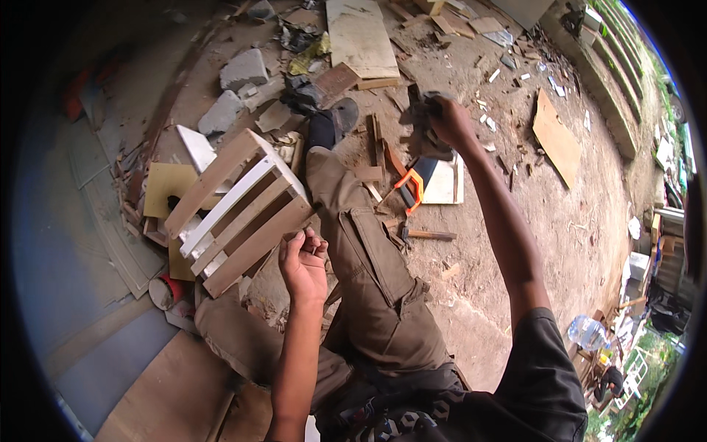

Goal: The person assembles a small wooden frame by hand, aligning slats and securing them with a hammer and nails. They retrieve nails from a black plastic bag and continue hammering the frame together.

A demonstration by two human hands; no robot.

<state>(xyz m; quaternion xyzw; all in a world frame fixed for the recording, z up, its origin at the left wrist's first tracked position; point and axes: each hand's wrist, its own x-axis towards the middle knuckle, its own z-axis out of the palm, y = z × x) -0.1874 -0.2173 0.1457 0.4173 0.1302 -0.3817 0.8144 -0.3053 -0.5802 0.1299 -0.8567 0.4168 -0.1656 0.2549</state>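
Note:
My left hand is raised over my lap, fingers curled in toward the palm. Anything between those fingertips is too small or hidden to make out. Beside it, a slatted wooden frame leans against my leg, one slat white and the others brown. My right arm reaches far forward, and my right hand is closed around a dark grey, bulky object, smeared by motion, whose kind I cannot tell. Just below it lie an orange-and-black handsaw and a pale board. Closer to my knee is a hammer with a wooden handle.
Concrete blocks and wood scraps lie at the far left. A long plywood board lies at the back, another plywood piece at the right. A large clear water bottle stands at the right edge. My shoe rests among the scraps.

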